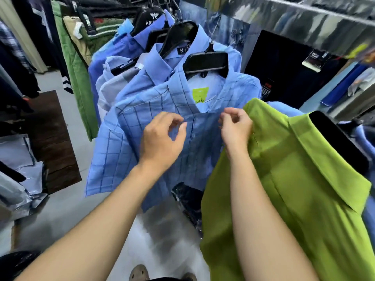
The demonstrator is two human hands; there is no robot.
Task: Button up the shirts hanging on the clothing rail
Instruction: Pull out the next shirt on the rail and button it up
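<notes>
Presently the left hand (162, 138) and right hand (236, 123) are hovering with fingers loosely curled, gripping nothing. The checked shirt (129, 142) is presenting its placket running vertically between them, nearer the left hand.

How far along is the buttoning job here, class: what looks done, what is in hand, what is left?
Done: the blue checked shirt looks closed below the collar, though blur hides its buttons. In hand: the left hand and right hand hover at its collar, fingers curled. Left: the shirts behind; the green shirt's front is turned away, so unclear.

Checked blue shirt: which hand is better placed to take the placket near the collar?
Probably left. The left hand hovers over the checked blue shirt beside its placket; the right hand sits at the green shirt.
</notes>
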